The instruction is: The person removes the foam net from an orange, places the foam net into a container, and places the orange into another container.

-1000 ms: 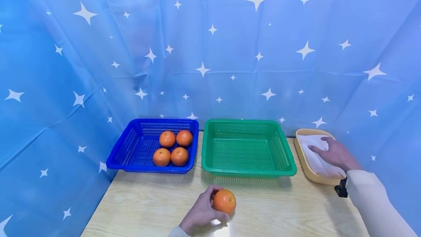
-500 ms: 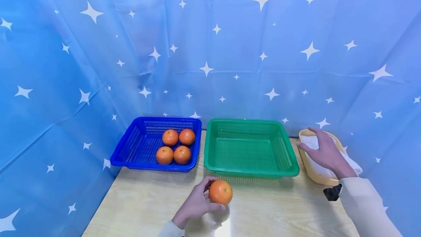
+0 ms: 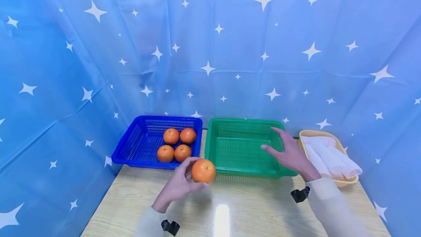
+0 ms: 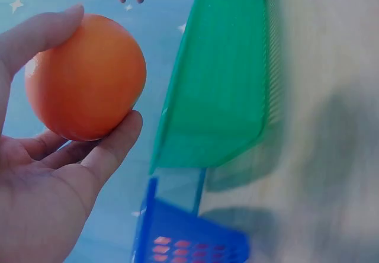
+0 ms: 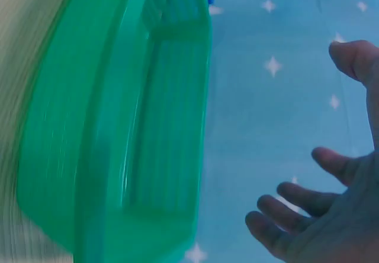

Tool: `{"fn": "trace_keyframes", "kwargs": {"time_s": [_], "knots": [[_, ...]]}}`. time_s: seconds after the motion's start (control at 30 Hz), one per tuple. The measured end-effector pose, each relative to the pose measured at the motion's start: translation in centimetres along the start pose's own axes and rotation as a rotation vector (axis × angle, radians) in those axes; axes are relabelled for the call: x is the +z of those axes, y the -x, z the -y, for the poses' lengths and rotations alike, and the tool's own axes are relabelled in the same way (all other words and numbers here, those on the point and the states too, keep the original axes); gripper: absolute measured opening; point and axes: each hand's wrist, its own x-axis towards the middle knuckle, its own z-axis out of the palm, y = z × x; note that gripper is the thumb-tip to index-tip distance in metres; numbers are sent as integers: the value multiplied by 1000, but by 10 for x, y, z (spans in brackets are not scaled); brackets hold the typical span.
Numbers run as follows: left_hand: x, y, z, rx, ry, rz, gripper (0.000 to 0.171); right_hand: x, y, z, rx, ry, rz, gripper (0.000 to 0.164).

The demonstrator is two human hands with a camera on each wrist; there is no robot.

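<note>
My left hand [image 3: 179,182] grips an orange [image 3: 203,171] between thumb and fingers, above the table near the front of the two plastic baskets. The left wrist view shows the thumb on one side of the orange [image 4: 89,76] and the fingers on the other. My right hand [image 3: 291,154] is over the right end of the green basket [image 3: 243,173], its fingers spread with nothing between them. In the right wrist view that hand [image 5: 331,204] appears beside the green basket [image 5: 89,127]. Several more oranges [image 3: 165,153] lie in the right half of the blue basket [image 3: 131,138].
At the right, a cream-coloured basket [image 3: 342,184] holds white foam netting [image 3: 332,158], partly hanging over its rim. The baskets stand along the back of the wooden table [image 3: 250,207]. A blue curtain [image 3: 230,46] with white stars hangs behind.
My left hand has lifted the orange and carried it left and toward the blue basket. My right hand has left the netting in the cream basket and moved left over the green one.
</note>
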Motion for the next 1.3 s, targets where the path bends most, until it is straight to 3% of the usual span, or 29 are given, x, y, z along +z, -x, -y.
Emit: {"fn": "trace_keyframes", "kwargs": {"time_s": [0.27,0.5,0.73,1.07,1.3], "knots": [[-49,-18,-17,-21,-65,-77,78,32,-10,33,-25,-60,56,90],[-113,-43,-33,-96,-143,-82,76,58,-19,56,-22,-160,108,84],[-172,-66,-30,-153,-281,-96,77,81,-25,79,-2,-242,140,78],[-223,-90,-20,-281,-337,-106,88,117,-32,125,51,-435,183,62],[-245,-104,-3,-383,-334,-134,91,153,-41,150,167,-443,208,64]]}}
